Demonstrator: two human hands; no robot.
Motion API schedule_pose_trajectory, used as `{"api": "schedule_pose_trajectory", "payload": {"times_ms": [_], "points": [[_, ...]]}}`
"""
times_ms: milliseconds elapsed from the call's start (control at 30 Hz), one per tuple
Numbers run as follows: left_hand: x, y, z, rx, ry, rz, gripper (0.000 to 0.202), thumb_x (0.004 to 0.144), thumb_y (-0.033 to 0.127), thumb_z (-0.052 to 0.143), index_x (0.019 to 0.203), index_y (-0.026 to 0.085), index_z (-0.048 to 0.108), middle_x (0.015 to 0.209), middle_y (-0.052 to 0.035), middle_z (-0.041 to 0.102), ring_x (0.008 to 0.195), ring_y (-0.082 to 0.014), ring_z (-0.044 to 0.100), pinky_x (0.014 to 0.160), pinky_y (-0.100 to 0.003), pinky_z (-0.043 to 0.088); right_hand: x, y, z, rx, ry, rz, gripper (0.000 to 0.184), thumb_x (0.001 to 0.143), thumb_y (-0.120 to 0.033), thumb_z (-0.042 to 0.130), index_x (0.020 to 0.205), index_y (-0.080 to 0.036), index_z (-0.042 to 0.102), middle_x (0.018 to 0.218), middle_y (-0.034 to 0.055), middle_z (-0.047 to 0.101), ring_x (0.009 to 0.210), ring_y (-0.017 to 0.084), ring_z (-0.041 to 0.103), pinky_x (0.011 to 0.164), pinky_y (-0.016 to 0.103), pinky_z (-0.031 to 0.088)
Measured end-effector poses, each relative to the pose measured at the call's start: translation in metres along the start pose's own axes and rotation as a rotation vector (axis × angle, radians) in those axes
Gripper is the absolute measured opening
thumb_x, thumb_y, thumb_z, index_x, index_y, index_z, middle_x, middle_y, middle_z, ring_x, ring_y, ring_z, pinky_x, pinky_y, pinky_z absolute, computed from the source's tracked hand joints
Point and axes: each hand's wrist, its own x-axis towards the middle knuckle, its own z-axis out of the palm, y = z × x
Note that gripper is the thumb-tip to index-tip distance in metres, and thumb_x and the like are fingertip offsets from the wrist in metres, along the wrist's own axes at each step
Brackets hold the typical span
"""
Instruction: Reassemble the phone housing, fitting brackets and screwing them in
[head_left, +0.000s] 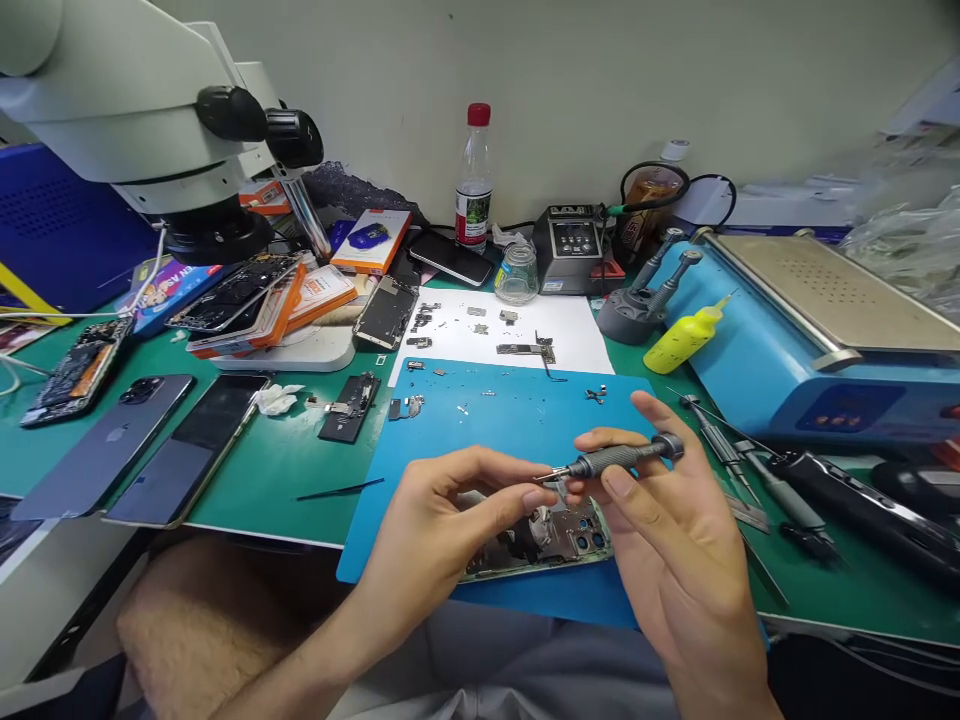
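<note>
In my right hand [675, 540] lies a dark grey precision screwdriver [619, 458], gripped by its knurled handle and pointing left. Its thin tip reaches between the thumb and forefinger of my left hand [450, 520], which are closed around it in a pinch. Whether a tiny part is also between those fingers I cannot make out. Below both hands an opened phone housing [544, 550] rests on a blue mat [405, 500], partly covered by the hands. Small metal parts and flex cables [409, 406] are scattered over the mat's far half.
Behind the mat a white sheet [450, 360] bears a logic board [525, 349]. Phones [195, 450] and a microscope [150, 120] stand left. On the right are a blue heating plate machine [795, 370], a yellow bottle [682, 340], a screwdriver stand [630, 315] and loose screwdrivers [780, 485].
</note>
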Motion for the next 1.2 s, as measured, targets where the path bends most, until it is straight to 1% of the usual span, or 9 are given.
{"api": "schedule_pose_trajectory", "payload": {"times_ms": [67, 167, 233, 333, 433, 667, 967, 1100, 1200], "points": [[0.001, 0.0, 0.001, -0.011, 0.015, 0.013, 0.009, 0.095, 0.033, 0.083, 0.098, 0.027, 0.088, 0.091, -0.0001, 0.086, 0.084, -0.0121, 0.077, 0.067, -0.014, 0.054, 0.0, 0.001, -0.001, -0.004, -0.007, -0.021, 0.05, 0.097, -0.025, 0.076, 0.143, -0.033, 0.059, 0.108, 0.004, 0.077, 0.082, 0.016, 0.076, 0.075, 0.027, 0.069], [0.002, -0.003, 0.002, -0.006, 0.031, 0.041, 0.009, 0.097, 0.032, 0.082, 0.101, 0.026, 0.088, 0.092, -0.0003, 0.086, 0.085, -0.0127, 0.079, 0.075, -0.016, 0.059, 0.001, 0.003, -0.002, -0.015, -0.007, -0.053, 0.05, 0.096, -0.025, 0.077, 0.143, -0.032, 0.06, 0.109, 0.0045, 0.078, 0.086, 0.017, 0.078, 0.078, 0.027, 0.069], [0.003, -0.005, 0.002, -0.023, 0.024, 0.057, 0.01, 0.097, 0.03, 0.081, 0.103, 0.026, 0.088, 0.094, -0.0004, 0.087, 0.087, -0.0134, 0.081, 0.078, -0.017, 0.061, 0.001, 0.005, -0.003, -0.029, -0.007, -0.062, 0.05, 0.096, -0.025, 0.077, 0.143, -0.031, 0.06, 0.108, 0.0049, 0.078, 0.087, 0.018, 0.079, 0.078, 0.027, 0.07], [0.004, -0.007, 0.002, -0.061, -0.002, 0.064, 0.011, 0.098, 0.028, 0.081, 0.105, 0.027, 0.088, 0.097, -0.0004, 0.087, 0.087, -0.0133, 0.082, 0.078, -0.016, 0.062, 0.002, 0.007, -0.005, -0.029, -0.011, -0.053, 0.05, 0.097, -0.025, 0.076, 0.144, -0.031, 0.059, 0.108, 0.0053, 0.078, 0.088, 0.018, 0.079, 0.076, 0.026, 0.069], [0.003, -0.008, 0.002, -0.076, -0.016, 0.064, 0.011, 0.098, 0.027, 0.08, 0.105, 0.028, 0.088, 0.097, 0.0001, 0.087, 0.088, -0.0125, 0.082, 0.076, -0.014, 0.061, 0.003, 0.008, -0.006, 0.006, -0.021, -0.022, 0.05, 0.097, -0.024, 0.075, 0.144, -0.032, 0.059, 0.11, 0.0051, 0.078, 0.09, 0.017, 0.079, 0.079, 0.025, 0.069], [0.004, -0.009, 0.001, -0.083, -0.029, 0.079, 0.016, 0.101, 0.024, 0.076, 0.11, 0.031, 0.088, 0.101, 0.0005, 0.087, 0.092, -0.0129, 0.082, 0.08, -0.014, 0.063, 0.004, 0.006, -0.002, 0.053, -0.001, 0.064, 0.051, 0.098, -0.023, 0.075, 0.144, -0.034, 0.058, 0.112, 0.0037, 0.077, 0.092, 0.015, 0.077, 0.082, 0.023, 0.068], [0.003, -0.01, 0.001, -0.078, -0.034, 0.072, 0.015, 0.1, 0.023, 0.077, 0.106, 0.031, 0.088, 0.098, 0.0015, 0.087, 0.087, -0.0109, 0.081, 0.078, -0.012, 0.061, 0.002, 0.006, -0.004, 0.065, -0.007, 0.123, 0.052, 0.098, -0.024, 0.075, 0.145, -0.036, 0.058, 0.112, 0.0035, 0.076, 0.093, 0.015, 0.075, 0.082, 0.022, 0.067], [0.003, -0.008, 0.0, -0.106, -0.055, 0.065, 0.017, 0.1, 0.021, 0.076, 0.107, 0.031, 0.088, 0.099, 0.0013, 0.087, 0.089, -0.0115, 0.082, 0.078, -0.013, 0.062, 0.002, 0.005, -0.004, 0.058, -0.006, 0.137, 0.052, 0.098, -0.025, 0.075, 0.146, -0.037, 0.058, 0.111, 0.0032, 0.075, 0.092, 0.015, 0.075, 0.081, 0.023, 0.067], [0.003, -0.007, 0.0, -0.111, -0.062, 0.058, 0.016, 0.1, 0.022, 0.077, 0.107, 0.03, 0.088, 0.1, 0.0005, 0.087, 0.09, -0.0133, 0.082, 0.079, -0.016, 0.063, 0.001, 0.006, -0.005, 0.049, -0.015, 0.117, 0.052, 0.097, -0.024, 0.076, 0.145, -0.034, 0.058, 0.109, 0.0038, 0.076, 0.088, 0.017, 0.076, 0.077, 0.026, 0.068]]}}
